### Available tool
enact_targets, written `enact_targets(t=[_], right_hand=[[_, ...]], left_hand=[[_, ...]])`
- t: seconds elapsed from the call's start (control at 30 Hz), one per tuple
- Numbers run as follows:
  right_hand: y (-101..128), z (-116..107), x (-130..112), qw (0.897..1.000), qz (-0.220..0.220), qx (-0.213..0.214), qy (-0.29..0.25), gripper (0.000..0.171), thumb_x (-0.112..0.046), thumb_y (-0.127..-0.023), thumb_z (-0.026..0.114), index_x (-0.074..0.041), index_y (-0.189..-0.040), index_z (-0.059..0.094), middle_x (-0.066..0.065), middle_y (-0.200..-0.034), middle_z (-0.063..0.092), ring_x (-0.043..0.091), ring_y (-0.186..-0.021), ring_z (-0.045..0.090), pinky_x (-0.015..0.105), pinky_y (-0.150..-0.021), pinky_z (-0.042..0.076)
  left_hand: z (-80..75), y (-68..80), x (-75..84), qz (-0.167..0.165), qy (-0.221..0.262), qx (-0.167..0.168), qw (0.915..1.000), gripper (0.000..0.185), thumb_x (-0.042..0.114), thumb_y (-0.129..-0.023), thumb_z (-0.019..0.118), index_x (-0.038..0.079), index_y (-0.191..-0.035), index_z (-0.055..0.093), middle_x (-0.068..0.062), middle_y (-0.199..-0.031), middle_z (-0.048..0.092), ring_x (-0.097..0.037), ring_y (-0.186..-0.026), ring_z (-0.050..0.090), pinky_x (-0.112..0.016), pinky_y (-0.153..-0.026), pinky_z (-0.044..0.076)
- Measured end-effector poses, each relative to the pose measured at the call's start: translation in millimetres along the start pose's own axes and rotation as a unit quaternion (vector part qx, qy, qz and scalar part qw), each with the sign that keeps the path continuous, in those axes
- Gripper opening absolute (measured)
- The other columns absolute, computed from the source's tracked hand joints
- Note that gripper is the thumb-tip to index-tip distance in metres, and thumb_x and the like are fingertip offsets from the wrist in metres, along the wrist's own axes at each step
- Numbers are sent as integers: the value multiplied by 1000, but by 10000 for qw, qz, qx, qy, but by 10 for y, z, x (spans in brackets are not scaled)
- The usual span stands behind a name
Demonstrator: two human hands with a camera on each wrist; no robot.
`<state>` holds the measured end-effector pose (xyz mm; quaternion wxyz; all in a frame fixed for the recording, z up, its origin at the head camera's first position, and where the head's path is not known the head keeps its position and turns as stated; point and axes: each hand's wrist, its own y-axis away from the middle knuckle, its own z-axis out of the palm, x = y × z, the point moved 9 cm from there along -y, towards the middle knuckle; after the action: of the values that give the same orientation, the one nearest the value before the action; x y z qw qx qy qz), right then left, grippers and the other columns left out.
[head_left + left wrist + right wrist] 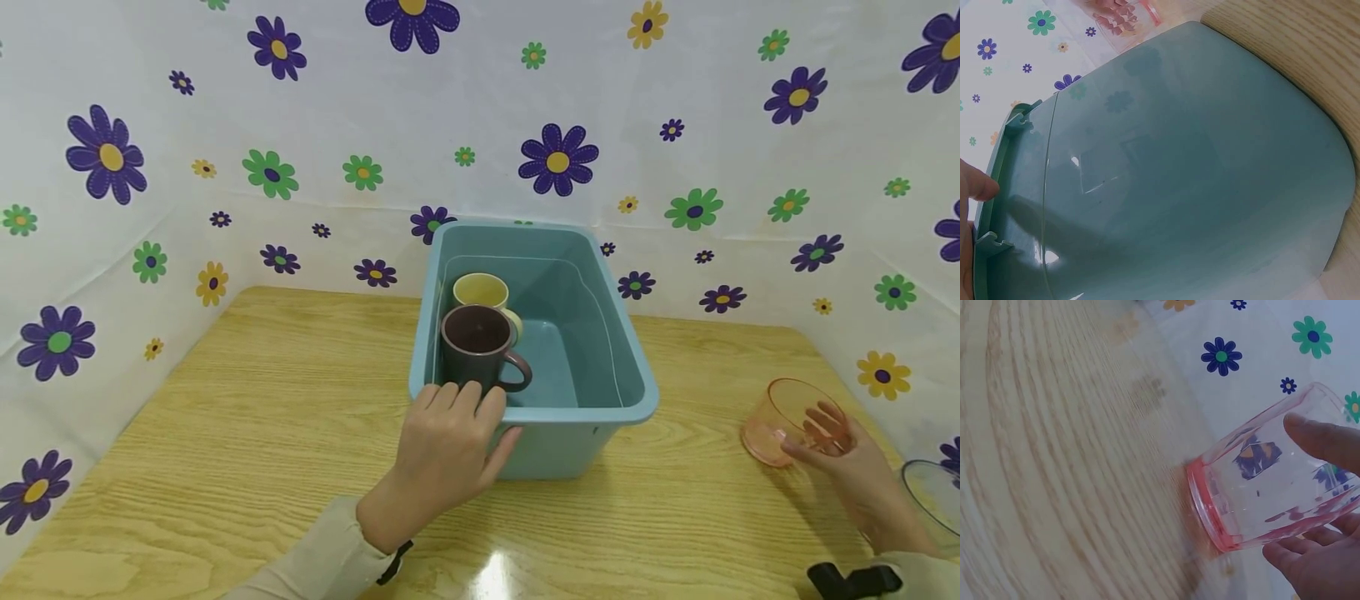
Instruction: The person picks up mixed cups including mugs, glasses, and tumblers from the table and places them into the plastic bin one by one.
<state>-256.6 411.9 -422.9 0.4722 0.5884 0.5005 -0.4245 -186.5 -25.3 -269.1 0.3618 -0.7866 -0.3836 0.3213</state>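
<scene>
My left hand (pixel 450 446) grips the near rim of a blue-green plastic bin (pixel 551 414), its fingers over the edge and the thumb below the lip. In the left wrist view the smooth outer wall of the bin (pixel 1179 156) fills most of the picture. Inside, along the left wall, stand a dark brown mug (pixel 472 358) and, behind it, a pale yellow mug (pixel 480 292). Out to the right, my right hand (pixel 862 467) holds a clear orange-pink glass (pixel 772 425) between thumb and fingers. That glass (pixel 1222 506) tilts in the right wrist view.
A clear round vessel with a dark blue rim (pixel 930 500) is partly cut off at the right edge. Everything stands on a wood-grain table (pixel 285 400), with a flower-printed white cloth (pixel 322 108) behind and at both sides.
</scene>
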Motion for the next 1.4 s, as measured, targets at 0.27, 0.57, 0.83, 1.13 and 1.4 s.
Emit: enact_targets(t=[0.27, 0.57, 0.83, 1.13, 1.4], right_hand=[[-31, 39, -71, 9913, -719, -236, -1079, 61, 5, -88, 55, -36, -127, 33, -33, -110, 55, -16, -97, 53, 6, -74, 45], [-49, 13, -52, 9948, -666, 55, -770, 61, 1, -87, 59, -34, -131, 35, -33, -111, 54, -18, -96, 54, 5, -72, 45], [-91, 55, -84, 9923, -822, 97, -918, 63, 3, -86, 60, -29, -134, 35, -29, -113, 56, -16, -97, 56, 6, -74, 46], [-113, 144, -130, 9870, -1151, -147, -1112, 64, 8, -86, 57, -25, -136, 34, -24, -119, 55, -12, -102, 57, 6, -78, 46], [-123, 215, -166, 9850, -1309, -363, -1066, 65, 10, -86, 54, -32, -131, 33, -27, -119, 54, -13, -104, 53, 5, -78, 45]], left_hand=[[24, 13, 2, -26, -5, -104, 9999, 39, 41, -94, 36, 10, -75, 53, -2, -58, 47, -18, -48, 42, -29, -49, 30], [30, 16, -1, -42, 23, -135, 9999, 34, 40, -90, 44, 10, -76, 53, -2, -59, 47, -18, -48, 42, -29, -50, 30], [19, 9, 6, 1, -28, -98, 9999, 38, 40, -94, 37, 10, -76, 53, -2, -59, 47, -18, -48, 42, -29, -49, 31], [37, 11, 3, 9, -59, -116, 9999, 41, 40, -96, 32, 10, -76, 53, -2, -59, 47, -18, -48, 43, -29, -50, 31], [39, 7, 4, -9, -94, -215, 9997, 39, 41, -93, 37, 10, -77, 53, -2, -59, 48, -18, -49, 43, -29, -50, 32]])
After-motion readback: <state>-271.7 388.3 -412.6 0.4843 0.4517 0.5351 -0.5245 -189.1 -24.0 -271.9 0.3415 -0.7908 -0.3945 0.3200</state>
